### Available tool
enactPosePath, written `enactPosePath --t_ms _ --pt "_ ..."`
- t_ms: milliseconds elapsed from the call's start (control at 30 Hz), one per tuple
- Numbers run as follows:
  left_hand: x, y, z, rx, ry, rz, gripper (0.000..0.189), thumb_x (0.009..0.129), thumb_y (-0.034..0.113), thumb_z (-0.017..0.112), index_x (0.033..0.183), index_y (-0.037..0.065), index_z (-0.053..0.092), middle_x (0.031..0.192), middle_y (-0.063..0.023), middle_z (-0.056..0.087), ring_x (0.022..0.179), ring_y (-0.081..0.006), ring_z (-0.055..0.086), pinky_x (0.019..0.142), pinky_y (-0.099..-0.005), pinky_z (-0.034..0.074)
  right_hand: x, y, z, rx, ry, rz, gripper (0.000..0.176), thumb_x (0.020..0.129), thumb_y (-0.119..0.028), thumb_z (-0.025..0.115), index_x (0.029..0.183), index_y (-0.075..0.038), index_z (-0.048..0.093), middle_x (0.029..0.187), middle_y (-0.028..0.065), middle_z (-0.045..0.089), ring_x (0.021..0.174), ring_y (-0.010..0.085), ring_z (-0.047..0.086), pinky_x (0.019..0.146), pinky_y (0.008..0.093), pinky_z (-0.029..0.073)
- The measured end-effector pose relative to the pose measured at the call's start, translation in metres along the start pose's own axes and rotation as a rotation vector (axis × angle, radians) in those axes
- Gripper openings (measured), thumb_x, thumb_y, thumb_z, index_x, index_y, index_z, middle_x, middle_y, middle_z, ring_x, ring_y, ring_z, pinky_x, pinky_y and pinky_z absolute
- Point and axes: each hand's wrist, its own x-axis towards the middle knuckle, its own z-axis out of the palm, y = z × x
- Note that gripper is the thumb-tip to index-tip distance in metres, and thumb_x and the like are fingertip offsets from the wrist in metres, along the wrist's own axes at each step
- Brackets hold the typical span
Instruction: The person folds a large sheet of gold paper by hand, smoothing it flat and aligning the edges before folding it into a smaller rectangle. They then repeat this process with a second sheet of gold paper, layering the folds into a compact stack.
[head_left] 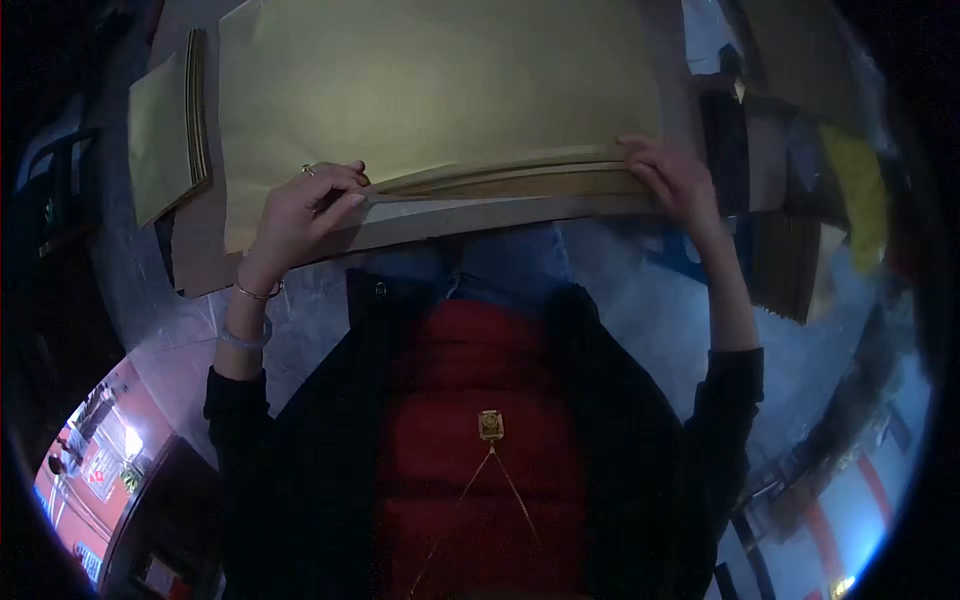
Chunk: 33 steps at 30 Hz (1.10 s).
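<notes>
A large stack of gold-coloured sheets [430, 90] lies before me on a brown board [400, 230]. Along the near edge the layers stand slightly apart. My left hand [315, 205], with a ring on one finger, pinches the near edge of the sheets at the left; its thumb and fingers are pressed together there. At the right end of the same edge rests my right hand [675, 180], its fingers curled over the sheets' edge. How many layers either hand holds cannot be made out.
A smaller stack of gold sheets [165, 145] sits at the far left. At the right are a brown stack [790, 265] and a yellow item [855, 190]. The board's near edge is close to my lap.
</notes>
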Motion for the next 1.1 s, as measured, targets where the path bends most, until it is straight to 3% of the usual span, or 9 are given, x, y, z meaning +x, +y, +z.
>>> enactPosePath --t_ms 167,333,433,600,800,1033,1100 --pt "0.000 -0.002 -0.001 0.020 0.005 -0.024 0.009 0.084 0.010 0.064 0.087 0.001 0.063 0.093 -0.0095 0.067 0.102 -0.0226 0.064 0.080 -0.0303 0.051 0.000 -0.002 0.000 0.152 0.023 0.116 0.009 0.085 -0.004 0.058 0.093 -0.005 0.061 0.117 0.0080 0.062 0.099 0.0268 0.062 0.080 0.0350 0.050" --pt "0.001 0.000 -0.003 0.015 0.009 -0.020 0.008 0.084 0.009 0.065 0.087 0.001 0.063 0.091 -0.0090 0.067 0.102 -0.0225 0.064 0.079 -0.0299 0.052 -0.003 0.002 -0.006 0.154 0.071 -0.015 0.012 0.083 0.001 0.058 0.093 -0.006 0.061 0.132 0.0065 0.053 0.109 0.0254 0.059 0.083 0.0330 0.052" --pt "0.000 -0.003 -0.003 0.024 -0.002 -0.022 0.008 0.084 0.008 0.065 0.087 0.001 0.063 0.091 -0.0088 0.066 0.101 -0.0226 0.064 0.078 -0.0295 0.052 -0.006 0.002 -0.013 0.160 -0.100 -0.005 0.015 0.081 0.000 0.060 0.095 -0.004 0.062 0.139 0.0048 0.047 0.111 0.0250 0.058 0.086 0.0348 0.050" --pt "0.001 0.000 -0.004 0.019 0.000 -0.027 0.009 0.084 0.008 0.065 0.088 0.001 0.063 0.091 -0.0082 0.066 0.101 -0.0222 0.064 0.079 -0.0290 0.052 0.002 -0.014 -0.018 -0.004 -0.099 -0.085 0.017 0.079 -0.009 0.065 0.095 -0.002 0.065 0.136 0.0040 0.050 0.102 0.0236 0.060 0.087 0.0376 0.047" --pt "-0.002 -0.007 -0.003 -0.050 0.009 -0.040 0.013 0.083 0.010 0.066 0.093 0.001 0.063 0.096 -0.0085 0.067 0.100 -0.0211 0.065 0.081 -0.0293 0.052 0.004 -0.005 -0.007 -0.049 -0.002 -0.056 0.013 0.080 -0.009 0.065 0.093 -0.004 0.065 0.118 0.0034 0.063 0.097 0.0222 0.062 0.081 0.0352 0.047" --pt "-0.003 -0.003 -0.007 0.053 -0.004 -0.017 0.021 0.083 0.013 0.067 0.101 0.004 0.064 0.102 -0.0078 0.067 0.092 -0.0222 0.065 0.080 -0.0300 0.052 0.014 -0.003 -0.013 -0.044 0.046 -0.006 0.013 0.082 -0.007 0.063 0.095 -0.006 0.065 0.109 0.0035 0.066 0.095 0.0229 0.063 0.080 0.0341 0.046" --pt "-0.001 -0.008 -0.007 0.057 0.010 -0.005 0.021 0.083 0.015 0.067 0.101 0.004 0.064 0.101 -0.0076 0.068 0.090 -0.0226 0.065 0.079 -0.0300 0.052 0.015 -0.007 -0.018 0.045 0.066 0.070 0.023 0.081 -0.001 0.061 0.104 -0.006 0.063 0.114 0.0078 0.064 0.103 0.0235 0.061 0.090 0.0334 0.045"
